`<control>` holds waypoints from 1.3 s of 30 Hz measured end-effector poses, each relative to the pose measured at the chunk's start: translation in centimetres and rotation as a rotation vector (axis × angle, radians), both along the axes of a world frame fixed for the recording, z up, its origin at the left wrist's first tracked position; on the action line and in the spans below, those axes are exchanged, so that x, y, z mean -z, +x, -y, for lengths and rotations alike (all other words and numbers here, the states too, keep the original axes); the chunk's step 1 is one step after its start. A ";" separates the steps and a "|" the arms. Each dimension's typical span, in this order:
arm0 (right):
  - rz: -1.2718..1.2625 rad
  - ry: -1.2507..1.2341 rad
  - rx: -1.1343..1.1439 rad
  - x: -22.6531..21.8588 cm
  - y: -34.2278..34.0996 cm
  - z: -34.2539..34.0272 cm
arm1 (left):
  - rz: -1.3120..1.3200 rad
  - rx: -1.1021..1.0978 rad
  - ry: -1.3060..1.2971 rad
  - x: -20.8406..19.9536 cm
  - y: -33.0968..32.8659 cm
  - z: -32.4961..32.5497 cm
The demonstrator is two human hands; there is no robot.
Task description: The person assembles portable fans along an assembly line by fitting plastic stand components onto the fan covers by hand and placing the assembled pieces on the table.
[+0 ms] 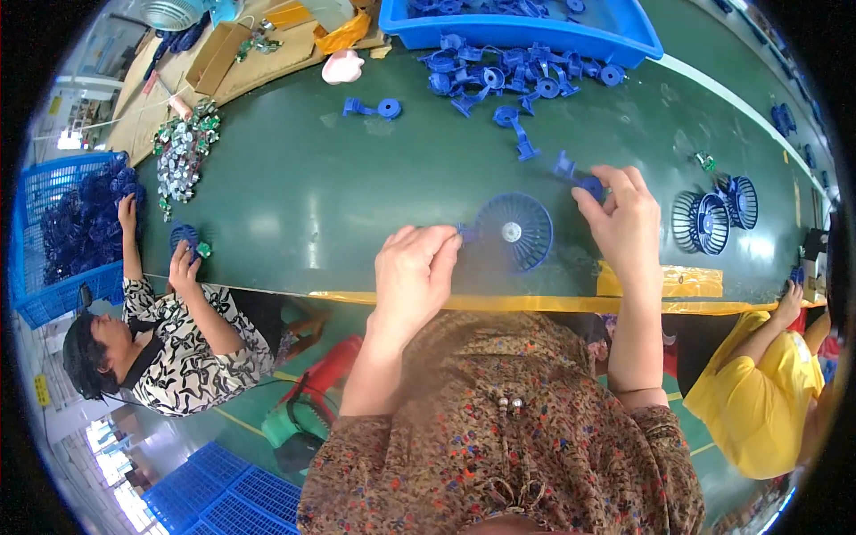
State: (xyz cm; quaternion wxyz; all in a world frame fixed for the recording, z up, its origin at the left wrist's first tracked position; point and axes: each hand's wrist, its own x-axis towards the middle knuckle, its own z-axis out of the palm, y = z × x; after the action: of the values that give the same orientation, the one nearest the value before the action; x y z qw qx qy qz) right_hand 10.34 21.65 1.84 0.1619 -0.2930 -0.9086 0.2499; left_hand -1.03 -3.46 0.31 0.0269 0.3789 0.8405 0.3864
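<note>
The person wears a brown short-sleeved floral top (small multicoloured specks).

Left hand (415, 270) at blue fan grille (514, 232), right hand (621, 217) pinching blue bracket (580, 178), green table (303, 187)

Left hand (415, 272) curled, right hand (621, 218) pinching (fingertips together).

A round blue fan grille (514, 232), ribbed with fine radial spokes around a pale central hub, is seen lying flat on the dark green table surface close to its yellow-taped near edge. Its left rim is touched by the fingertips of the left hand (415, 272), at a small tab projecting from the grille. A small blue plastic clip part (578, 178), with a round end and a short arm, is pinched in the fingers of the right hand (624, 223), just beyond the grille's upper right rim and apart from it.
</note>
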 end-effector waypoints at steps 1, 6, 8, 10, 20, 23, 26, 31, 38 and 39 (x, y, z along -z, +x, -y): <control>0.008 0.000 0.003 -0.6 0.1 0.7 | 0.018 -0.005 0.002 0.1 0.1 0.0; -0.315 -0.019 -0.372 -0.5 -0.5 4.4 | 0.055 0.001 -0.021 0.3 -0.1 -0.2; -0.231 -0.030 -0.444 -0.5 -0.6 5.3 | 0.043 -0.001 -0.050 0.4 -0.2 -0.3; -0.186 0.019 -0.476 -0.1 -0.6 5.4 | 0.003 -0.008 -0.003 0.5 -0.1 -0.3; 0.007 0.214 -0.536 0.0 -1.1 6.1 | 0.024 -0.010 -0.058 0.4 0.1 -0.5; 0.081 0.243 -0.533 -0.2 -1.5 6.1 | 0.029 -0.023 -0.179 0.2 0.1 -1.3; 0.111 0.234 -0.532 0.0 -1.8 6.1 | 0.009 -0.100 -0.174 -0.2 0.4 -2.6; 0.049 0.179 -0.498 -0.5 -1.8 6.7 | -0.061 -0.146 -0.089 1.2 0.7 -3.5; -0.062 -0.074 -0.531 -0.9 -0.6 6.5 | 0.145 -0.047 -0.006 1.4 -0.7 -2.6; -0.057 -0.155 -0.574 -0.8 -0.1 6.0 | 0.131 -0.064 -0.003 1.1 -1.3 -1.8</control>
State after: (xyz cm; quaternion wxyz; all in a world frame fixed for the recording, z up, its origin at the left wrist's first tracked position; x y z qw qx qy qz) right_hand 10.25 15.65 2.66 0.0871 -0.0287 -0.9276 0.3623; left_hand -2.36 -1.71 -0.84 0.0700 0.3258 0.8491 0.4098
